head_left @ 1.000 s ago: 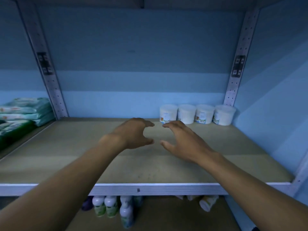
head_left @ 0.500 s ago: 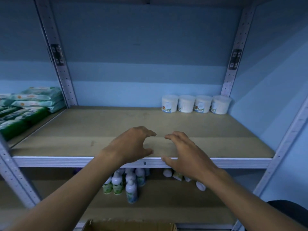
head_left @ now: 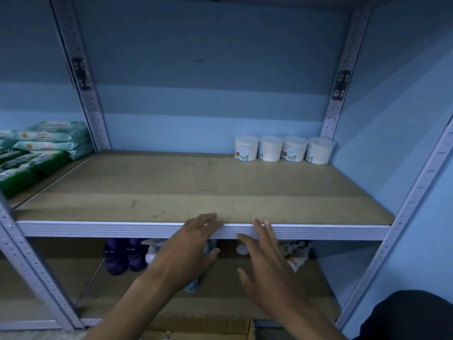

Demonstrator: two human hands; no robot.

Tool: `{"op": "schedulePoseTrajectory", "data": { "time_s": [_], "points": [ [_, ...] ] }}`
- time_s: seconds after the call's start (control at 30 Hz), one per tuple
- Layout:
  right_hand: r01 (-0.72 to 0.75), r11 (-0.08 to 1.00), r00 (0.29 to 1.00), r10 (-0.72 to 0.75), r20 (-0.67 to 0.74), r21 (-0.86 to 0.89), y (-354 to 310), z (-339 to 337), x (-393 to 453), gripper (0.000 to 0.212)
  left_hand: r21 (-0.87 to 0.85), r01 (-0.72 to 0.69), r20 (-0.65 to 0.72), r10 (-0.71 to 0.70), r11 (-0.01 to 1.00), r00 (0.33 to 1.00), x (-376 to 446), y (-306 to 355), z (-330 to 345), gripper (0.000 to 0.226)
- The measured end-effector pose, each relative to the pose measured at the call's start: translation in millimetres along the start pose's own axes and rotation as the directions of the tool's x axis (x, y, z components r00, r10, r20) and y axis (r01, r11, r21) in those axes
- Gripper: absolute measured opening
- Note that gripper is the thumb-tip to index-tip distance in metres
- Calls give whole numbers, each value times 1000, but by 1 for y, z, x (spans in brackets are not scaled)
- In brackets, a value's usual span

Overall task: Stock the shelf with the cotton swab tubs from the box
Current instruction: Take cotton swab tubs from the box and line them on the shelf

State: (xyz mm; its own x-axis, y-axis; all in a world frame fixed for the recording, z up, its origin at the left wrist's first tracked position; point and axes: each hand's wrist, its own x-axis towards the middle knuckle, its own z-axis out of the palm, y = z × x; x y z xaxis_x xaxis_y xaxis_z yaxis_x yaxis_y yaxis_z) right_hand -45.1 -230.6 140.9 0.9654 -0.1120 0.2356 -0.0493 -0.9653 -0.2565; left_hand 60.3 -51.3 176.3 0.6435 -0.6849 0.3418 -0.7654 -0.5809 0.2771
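both hands are in the lower middle of the frame, in front of the shelf's pale front edge. the left hand (head_left: 186, 251) is spread loosely with fingers apart and holds nothing; the right hand (head_left: 267, 266) is flat and open, also bare. four cotton swab tubs (head_left: 284, 149) stand in a touching row at the back right of the shelf (head_left: 171, 187), against the blue wall. a cardboard box (head_left: 203, 330) peeks in at the bottom edge. green wipe packs (head_left: 36, 148) are stacked at the left.
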Motion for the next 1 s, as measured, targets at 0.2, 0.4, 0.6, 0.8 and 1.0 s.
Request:
{"op": "schedulePoseTrajectory", "data": {
  "time_s": [0.2, 0.4, 0.6, 0.8, 1.0],
  "points": [
    [-26, 997, 999, 23, 40, 68, -4, 23, -26, 78, 25, -47, -55, 48, 999, 997, -31, -1, 28, 63],
    [-50, 995, 992, 40, 118, 86, -3, 51, -35, 79, 12, -11, 45, 11, 1000, 999, -59, -13, 57, 69],
    [-148, 983, 958, 115, 264, 107, 2, 84, -42, 78, -12, 129, 276, -121, 992, 953, -76, -35, 89, 69],
    [-221, 972, 886, 164, 434, 84, 6, 123, -53, 76, -47, 218, 426, -178, 975, 887, -89, -41, 125, 68],
    [-257, 966, 823, 197, 533, 40, 10, 156, -64, 69, -15, 304, 551, -246, 952, 797, -99, -55, 157, 73]
  ]
}}
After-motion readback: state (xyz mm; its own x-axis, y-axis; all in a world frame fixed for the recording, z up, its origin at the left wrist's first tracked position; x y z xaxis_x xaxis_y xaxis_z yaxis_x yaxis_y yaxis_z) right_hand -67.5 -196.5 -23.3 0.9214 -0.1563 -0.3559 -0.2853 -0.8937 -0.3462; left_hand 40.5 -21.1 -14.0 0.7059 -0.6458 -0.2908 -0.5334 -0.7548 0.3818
